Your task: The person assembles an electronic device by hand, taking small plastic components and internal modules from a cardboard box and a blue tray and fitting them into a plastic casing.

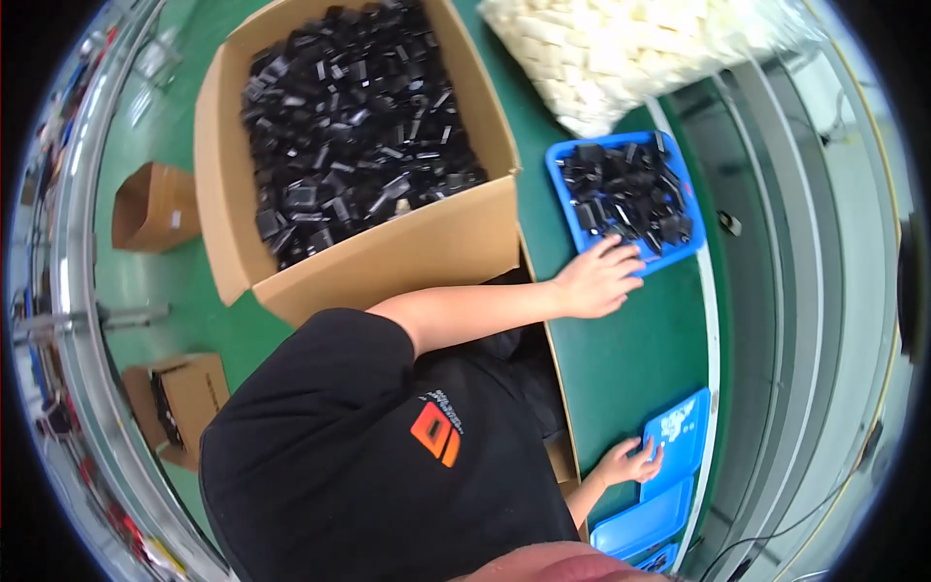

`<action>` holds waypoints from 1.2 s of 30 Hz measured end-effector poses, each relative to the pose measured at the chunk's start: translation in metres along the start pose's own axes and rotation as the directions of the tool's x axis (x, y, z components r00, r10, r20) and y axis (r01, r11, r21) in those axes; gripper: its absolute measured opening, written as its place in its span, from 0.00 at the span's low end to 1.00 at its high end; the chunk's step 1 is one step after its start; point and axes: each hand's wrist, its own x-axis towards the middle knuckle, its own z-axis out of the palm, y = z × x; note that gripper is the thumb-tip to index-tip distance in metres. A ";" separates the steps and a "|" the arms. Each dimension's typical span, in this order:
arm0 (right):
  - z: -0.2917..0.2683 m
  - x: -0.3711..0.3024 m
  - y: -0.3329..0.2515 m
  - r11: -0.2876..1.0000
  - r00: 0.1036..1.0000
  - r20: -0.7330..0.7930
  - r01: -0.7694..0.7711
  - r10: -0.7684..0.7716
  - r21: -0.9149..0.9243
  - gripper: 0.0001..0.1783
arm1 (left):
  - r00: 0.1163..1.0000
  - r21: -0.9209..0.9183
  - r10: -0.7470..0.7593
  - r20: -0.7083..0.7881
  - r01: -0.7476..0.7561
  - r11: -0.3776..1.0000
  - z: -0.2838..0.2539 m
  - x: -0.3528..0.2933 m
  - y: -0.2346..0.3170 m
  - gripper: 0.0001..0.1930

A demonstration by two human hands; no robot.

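Note:
My left hand (pixel 598 279) lies over the near corner of a blue tray (pixel 560 182), its fingers spread and touching the edge. Loose black plastic parts (pixel 626 189), small and blocky, fill that tray. Farther down the picture, my right hand (pixel 628 464) is at a second blue tray (pixel 690 441) with a small cluster of white pieces (pixel 676 421) in it. The fingers of this hand are bent but apart, and nothing shows between them. Beside it is another blue tray (pixel 645 519), shallow, with no parts visible inside.
A big cardboard box (pixel 407 262) heaped with black parts (pixel 359 126) stands beside my left arm. A clear bag of cream-coloured pieces (pixel 621 53) rests on the green table (pixel 621 359). Smaller cartons (pixel 160 209) sit on the green floor; metal rails (pixel 776 242) run past the table.

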 end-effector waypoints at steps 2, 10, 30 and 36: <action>0.009 0.000 0.017 0.998 1.000 -0.005 0.000 0.000 0.055 0.12 | 0.997 -0.134 -0.078 0.028 0.081 0.988 -0.006 -0.012 0.009 0.23; 0.019 0.012 0.006 0.994 0.999 -0.029 0.022 -0.019 0.111 0.09 | 0.936 0.009 0.198 -0.291 -0.204 0.979 -0.230 0.030 0.017 0.14; 0.253 0.337 -0.121 0.823 0.760 0.589 -0.502 0.273 0.267 0.40 | 0.443 0.808 -0.896 -0.032 0.539 0.237 -0.367 -0.147 -0.126 0.19; 0.328 0.349 -0.039 0.840 0.694 0.719 -0.369 -0.036 0.398 0.35 | 0.414 0.767 -0.910 -0.020 0.590 0.252 -0.327 -0.111 -0.149 0.18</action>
